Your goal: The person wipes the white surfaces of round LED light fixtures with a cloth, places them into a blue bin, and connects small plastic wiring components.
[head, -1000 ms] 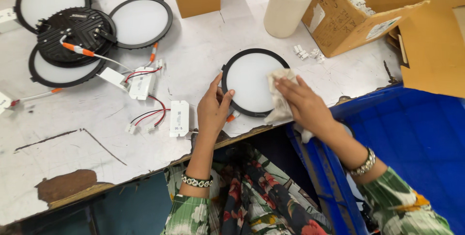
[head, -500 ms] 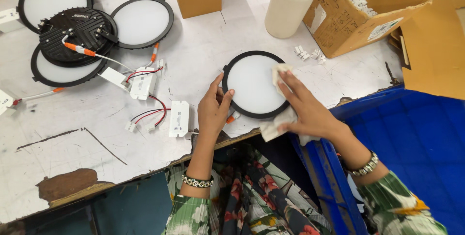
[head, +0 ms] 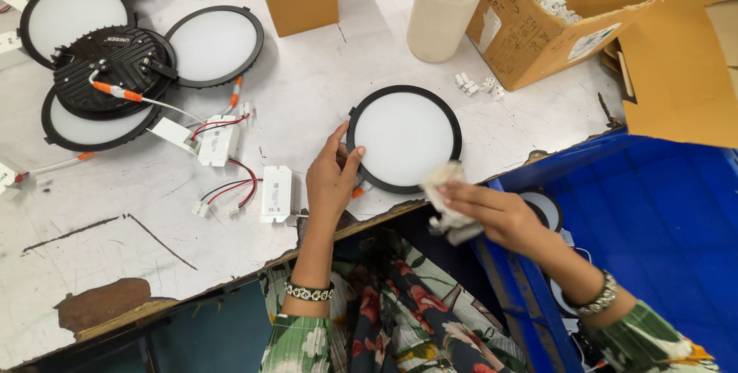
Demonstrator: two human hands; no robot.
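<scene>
Round panel light [head: 404, 139]: lying flat, white face up, black rim, right at the near edge of the worn white worktable [head: 323, 89]. Everything below is placed from this light.
Left hand [head: 330, 181]: at the light's left rim, fingers loosely spread, thumb and fingertips touching the black ring, steadying it rather than closing round it.
Right hand [head: 492, 212]: just off the light's lower right rim, over the table's edge, fingers curled shut on a crumpled white cloth [head: 444, 202].
Cloth: bunched up, its top corner touching the rim.
Driver box [head: 276, 193]: white, left of the light, red and black wires trailing.
Plastic bottle [head: 446, 6]: upright, behind the light.
Cardboard box [head: 565, 12]: behind and right.
Blue crate [head: 653, 219]: right of the light, below table level.
</scene>
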